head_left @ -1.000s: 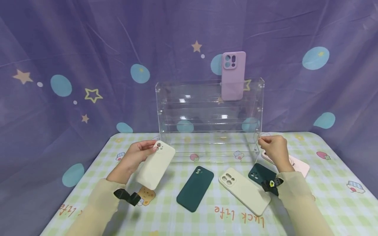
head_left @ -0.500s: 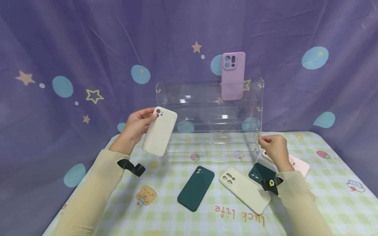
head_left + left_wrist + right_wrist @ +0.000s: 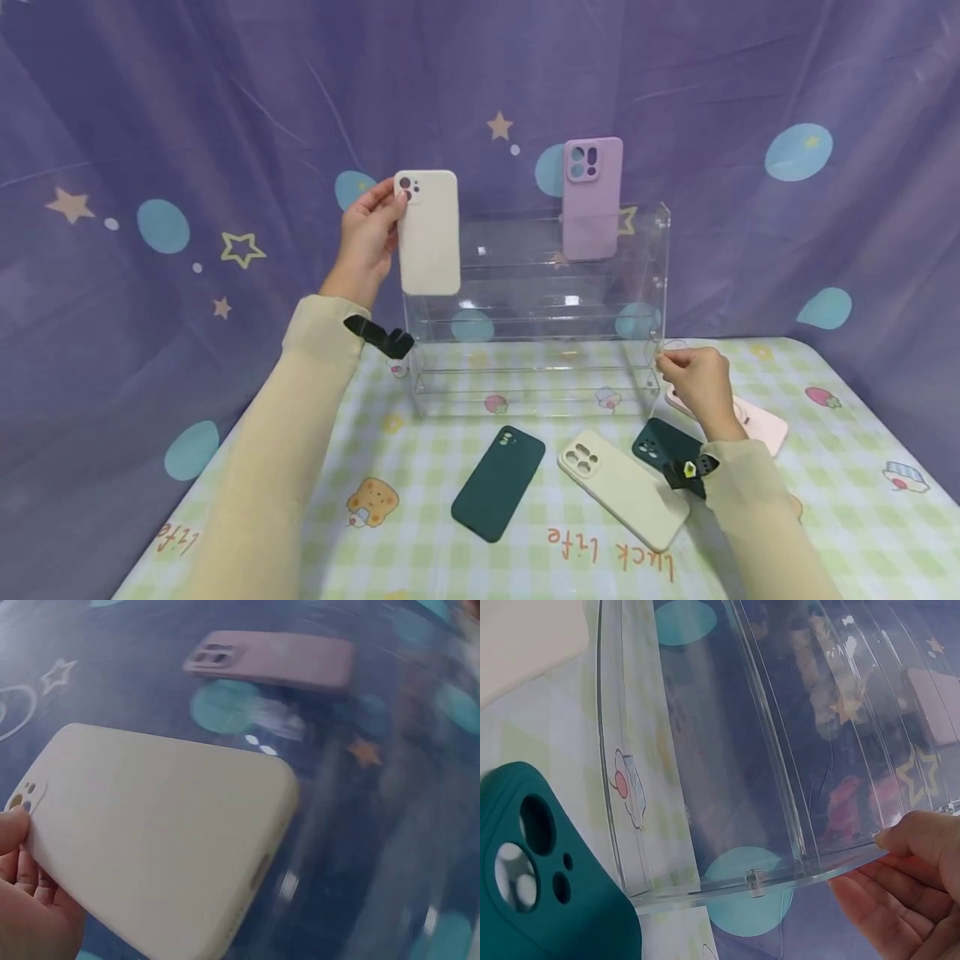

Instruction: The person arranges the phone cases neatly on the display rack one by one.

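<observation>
My left hand [image 3: 367, 237] pinches a cream phone case [image 3: 430, 237] by its upper left edge, thumb at the camera cutouts. The case stands upright in front of the top left of a clear acrylic display rack [image 3: 540, 354]. In the left wrist view the same phone case [image 3: 165, 832] fills the lower left. My right hand [image 3: 699, 383] pinches the rack's right side edge; in the right wrist view the thumb and fingers of that hand [image 3: 907, 885] are on either side of the clear panel. A lilac phone case [image 3: 592, 200] stands on the rack's top tier, towards the right.
On the checked tablecloth [image 3: 420, 533] before the rack lie a dark green case [image 3: 498, 483] and a cream case [image 3: 624, 492]. Another green case [image 3: 660, 442] and a pink case [image 3: 767, 427] lie partly under my right arm. A purple curtain [image 3: 262, 125] hangs behind.
My left hand has lifted the cream case up and slightly right, from low over the table to the rack's top level, turning it upright. My right hand has stayed at the rack's side.
</observation>
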Demonstrator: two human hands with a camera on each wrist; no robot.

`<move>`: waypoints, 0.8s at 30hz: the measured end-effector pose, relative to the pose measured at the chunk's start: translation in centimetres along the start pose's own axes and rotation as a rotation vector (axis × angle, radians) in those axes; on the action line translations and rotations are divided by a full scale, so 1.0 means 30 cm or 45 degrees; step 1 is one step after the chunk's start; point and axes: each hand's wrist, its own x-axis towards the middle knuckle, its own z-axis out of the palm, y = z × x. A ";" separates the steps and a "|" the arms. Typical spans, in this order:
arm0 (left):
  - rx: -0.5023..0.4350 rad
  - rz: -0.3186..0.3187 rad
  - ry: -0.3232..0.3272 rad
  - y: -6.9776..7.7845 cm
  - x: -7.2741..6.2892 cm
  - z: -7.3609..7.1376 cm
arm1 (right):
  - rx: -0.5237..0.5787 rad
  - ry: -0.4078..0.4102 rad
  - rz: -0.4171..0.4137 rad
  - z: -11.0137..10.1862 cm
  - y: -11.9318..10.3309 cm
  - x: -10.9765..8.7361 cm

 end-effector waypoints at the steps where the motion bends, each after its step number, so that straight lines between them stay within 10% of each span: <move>1: -0.057 0.024 0.015 0.006 0.015 0.016 | 0.002 -0.001 -0.006 0.001 0.001 0.001; 11: -0.592 0.237 0.237 0.056 0.130 0.140 | 0.013 -0.010 0.005 -0.002 0.003 0.004; 24: -0.664 0.364 0.316 0.038 0.196 0.162 | 0.028 -0.027 0.042 0.005 -0.010 -0.016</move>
